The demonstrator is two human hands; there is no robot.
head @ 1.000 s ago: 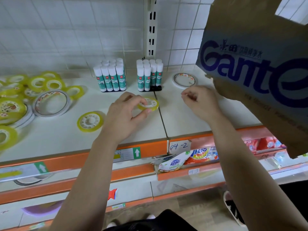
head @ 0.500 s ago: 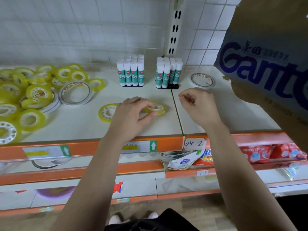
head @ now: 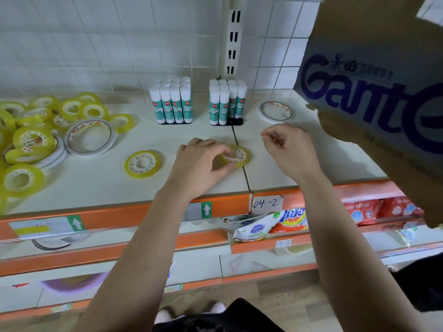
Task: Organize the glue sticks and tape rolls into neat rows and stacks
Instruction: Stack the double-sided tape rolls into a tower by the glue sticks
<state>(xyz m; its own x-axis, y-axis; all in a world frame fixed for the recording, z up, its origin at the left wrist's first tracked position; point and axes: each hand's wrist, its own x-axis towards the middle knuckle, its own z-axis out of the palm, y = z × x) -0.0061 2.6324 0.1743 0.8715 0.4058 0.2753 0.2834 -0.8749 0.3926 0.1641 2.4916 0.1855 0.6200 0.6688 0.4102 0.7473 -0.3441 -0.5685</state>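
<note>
My left hand [head: 201, 164] has lowered the yellow tape roll [head: 239, 155] flat onto the shelf [head: 96, 185] before the glue sticks [head: 172, 104], fingers still curled round it, starting a row, while my right hand [head: 287, 149] hovers curled, its contents untellable.

The left hand [head: 201, 161] has lowered the yellow tape roll [head: 238, 155] flat onto the shelf [head: 96, 183].

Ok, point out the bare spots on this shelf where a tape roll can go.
Bare shelf runs along the front edge, between the tape pile and the lone yellow roll. More lies right of the right hand, in front of the white tape ring, beside the cardboard box. The left end is crowded.
</note>
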